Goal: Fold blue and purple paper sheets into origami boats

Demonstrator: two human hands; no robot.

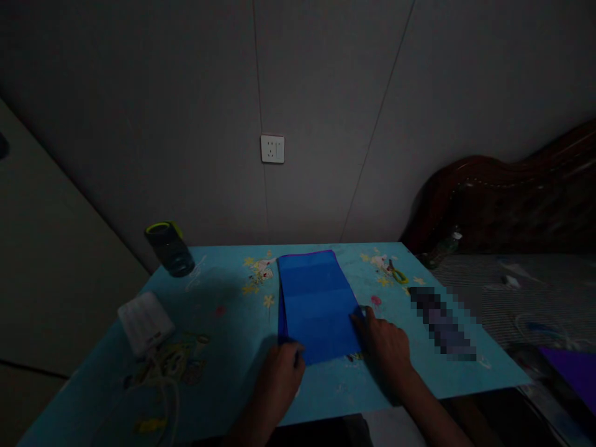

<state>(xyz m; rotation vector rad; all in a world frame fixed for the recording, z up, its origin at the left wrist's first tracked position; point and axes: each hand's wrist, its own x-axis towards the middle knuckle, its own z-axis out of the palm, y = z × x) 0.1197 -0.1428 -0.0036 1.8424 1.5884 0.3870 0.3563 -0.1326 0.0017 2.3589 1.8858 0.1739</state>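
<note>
A blue sheet of paper (319, 304) lies on the table, with faint crosswise creases. Under its left side shows the edge of a darker blue layer, and a thin purple line runs along its far edge. My left hand (279, 369) is at the near left corner, fingers curled closed on the paper. At the right edge my right hand (385, 341) has its thumb and fingers closed on the paper's side; exactly how the fingertips grip is hard to see in the dim light.
A tumbler with a yellow-green rim (171, 249) stands back left. Nearer are a white box-shaped device (146, 323) and tangled cables (170, 366). Yellow-handled pliers (398, 273) and a blurred-out object (442, 326) lie right. A bottle (444, 249) is beyond the table (242, 403).
</note>
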